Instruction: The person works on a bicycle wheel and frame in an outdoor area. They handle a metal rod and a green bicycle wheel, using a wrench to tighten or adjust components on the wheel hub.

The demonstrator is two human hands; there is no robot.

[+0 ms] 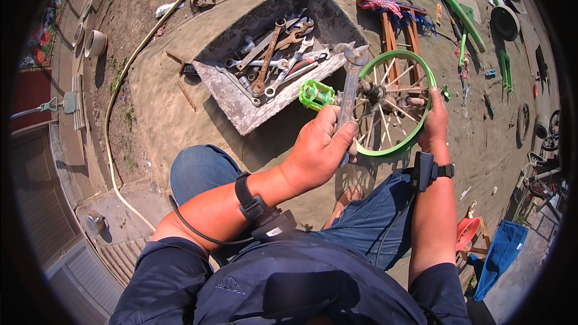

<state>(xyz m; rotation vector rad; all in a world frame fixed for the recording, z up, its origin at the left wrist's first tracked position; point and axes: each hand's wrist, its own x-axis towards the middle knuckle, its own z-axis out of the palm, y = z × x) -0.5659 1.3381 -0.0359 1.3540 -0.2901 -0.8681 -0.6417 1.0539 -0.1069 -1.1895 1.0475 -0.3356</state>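
Observation:
My left hand (319, 150) is closed around the shank of a steel open-end wrench (351, 87), its jaw pointing up and away from me. My right hand (435, 125) grips the right side of a small spoked wheel (397, 54) with a green rim, held up in front of my knees. A bright green pedal (317, 94) sticks out to the left of the wheel, beside the wrench; its joint to the hub is hidden behind the wrench and my left hand. The wrench overlaps the wheel's left edge, and I cannot tell whether they touch.
Ahead to the left lies a worn metal tray (232, 103) with several rusty and steel wrenches (265, 60). Beyond the wheel are orange-brown bars (390, 39) with streamers. Green tubes (460, 18) and bike parts lie at right. A hose (108, 126) runs along the left.

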